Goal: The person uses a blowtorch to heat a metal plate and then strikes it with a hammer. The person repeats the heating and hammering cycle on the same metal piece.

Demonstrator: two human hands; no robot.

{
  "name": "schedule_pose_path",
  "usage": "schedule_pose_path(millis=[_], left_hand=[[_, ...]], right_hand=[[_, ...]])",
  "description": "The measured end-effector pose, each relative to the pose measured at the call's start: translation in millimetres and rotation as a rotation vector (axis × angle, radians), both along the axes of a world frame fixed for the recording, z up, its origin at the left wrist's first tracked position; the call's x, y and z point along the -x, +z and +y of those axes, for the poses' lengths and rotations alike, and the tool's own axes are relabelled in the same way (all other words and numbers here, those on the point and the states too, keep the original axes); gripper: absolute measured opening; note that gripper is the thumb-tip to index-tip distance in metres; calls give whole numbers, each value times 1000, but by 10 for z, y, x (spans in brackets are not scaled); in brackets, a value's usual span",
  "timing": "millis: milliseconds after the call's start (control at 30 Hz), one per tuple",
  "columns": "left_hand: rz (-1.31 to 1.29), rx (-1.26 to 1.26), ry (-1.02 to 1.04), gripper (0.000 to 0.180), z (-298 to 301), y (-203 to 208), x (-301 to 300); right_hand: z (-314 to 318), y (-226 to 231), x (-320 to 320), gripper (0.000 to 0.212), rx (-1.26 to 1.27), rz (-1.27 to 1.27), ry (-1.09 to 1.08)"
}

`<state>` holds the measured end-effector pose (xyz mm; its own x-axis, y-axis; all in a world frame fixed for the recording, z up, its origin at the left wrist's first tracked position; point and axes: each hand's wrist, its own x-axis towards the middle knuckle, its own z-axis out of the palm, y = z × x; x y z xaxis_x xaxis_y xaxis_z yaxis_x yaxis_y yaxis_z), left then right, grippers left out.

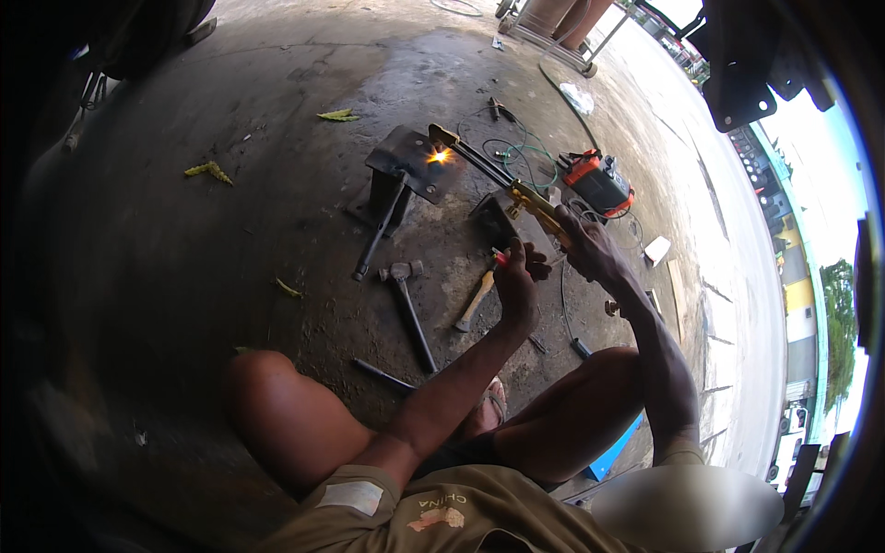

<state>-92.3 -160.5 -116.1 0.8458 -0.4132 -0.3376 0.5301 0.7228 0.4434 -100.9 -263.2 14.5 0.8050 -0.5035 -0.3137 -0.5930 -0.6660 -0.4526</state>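
Observation:
My right hand is closed round the brass handle of a cutting torch, whose tubes reach forward and left to its head. An orange flame with sparks burns below the torch head, at the right edge of a dark steel plate with holes, raised on a stand. Closer to me, my left hand pinches a small red object, possibly a lighter; the fingers hide most of it. A dark metal bar leans against the plate.
A sledgehammer, a wooden-handled hammer and a short metal bar lie on the floor before me. Beyond my hands stands an orange-and-black machine with cables. A cart with cylinders is at the back. My sandalled foot is close by.

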Motion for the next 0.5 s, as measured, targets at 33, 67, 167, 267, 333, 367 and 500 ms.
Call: schedule_pose_path(millis=[33, 67, 167, 267, 333, 367, 500], left_hand=[[-19, -8, 19, 46, 22, 46, -41], [-8, -47, 49, 48, 95, 74, -135], [-52, -68, 113, 49, 253, 199, -306], [-92, -126, 68, 51, 265, 241, -350], [-111, -179, 40, 53, 255, 269, -389], [-126, -215, 34, 54, 269, 255, -433], [-179, -244, 11, 48, 311, 124, -589]], right_hand=[[-5, 17, 22, 91, 4, 14, -13], [30, -7, -29, 90, -9, 16, -10], [91, -26, -97, 90, -5, 14, 6], [78, 75, -33, 90, 33, 51, -5], [81, 105, -16, 90, 40, 58, -7], [94, 87, -31, 90, 31, 44, 1], [97, -4, -102, 89, -28, 47, -9]])
